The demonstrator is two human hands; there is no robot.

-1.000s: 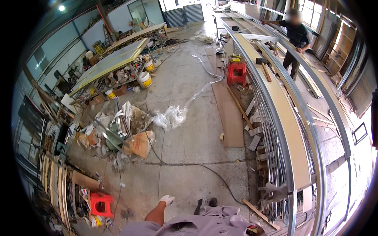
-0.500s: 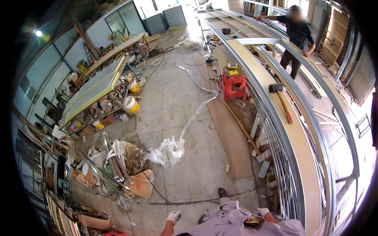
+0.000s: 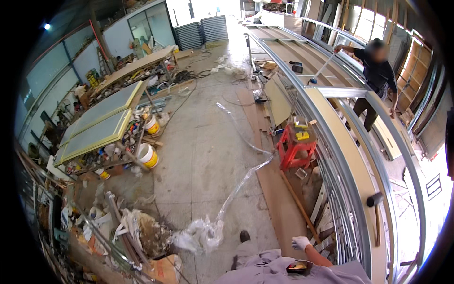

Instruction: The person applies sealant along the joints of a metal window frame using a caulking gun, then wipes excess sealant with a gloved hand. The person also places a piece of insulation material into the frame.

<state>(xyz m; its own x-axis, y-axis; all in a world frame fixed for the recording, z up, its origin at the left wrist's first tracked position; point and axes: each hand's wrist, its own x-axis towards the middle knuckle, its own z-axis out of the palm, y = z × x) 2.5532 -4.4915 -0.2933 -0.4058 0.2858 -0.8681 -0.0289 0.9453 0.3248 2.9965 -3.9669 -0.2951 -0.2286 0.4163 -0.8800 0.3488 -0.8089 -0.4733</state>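
My right hand [image 3: 300, 243], in a white glove, hangs in front of me beside the stacked metal profiles [image 3: 333, 208]. Its fingers look loosely bent and apart, and I see nothing in them. My left hand is out of the picture. A small black, yellow and red object [image 3: 298, 267] sits at the front of my grey clothing [image 3: 265, 272]. To the right of my right hand, a mallet [image 3: 374, 199] with a black head lies on the long metal-edged frame [image 3: 352, 165]. A red stool [image 3: 289, 150] with yellow items [image 3: 302, 136] on top stands ahead.
Across the frame, a person [image 3: 376, 71] in dark clothes holds a long thin strip. Crumpled clear plastic [image 3: 201, 235] trails over the concrete floor. A wooden pole [image 3: 300, 203] lies by brown board [image 3: 274, 199]. At left are a panel-topped bench [image 3: 94, 137], buckets [image 3: 147, 155] and scrap [image 3: 137, 227].
I have moved forward and the view has shifted. My left hand has dropped out of the picture, while my right hand has swung forward. The stool and mallet appear nearer.
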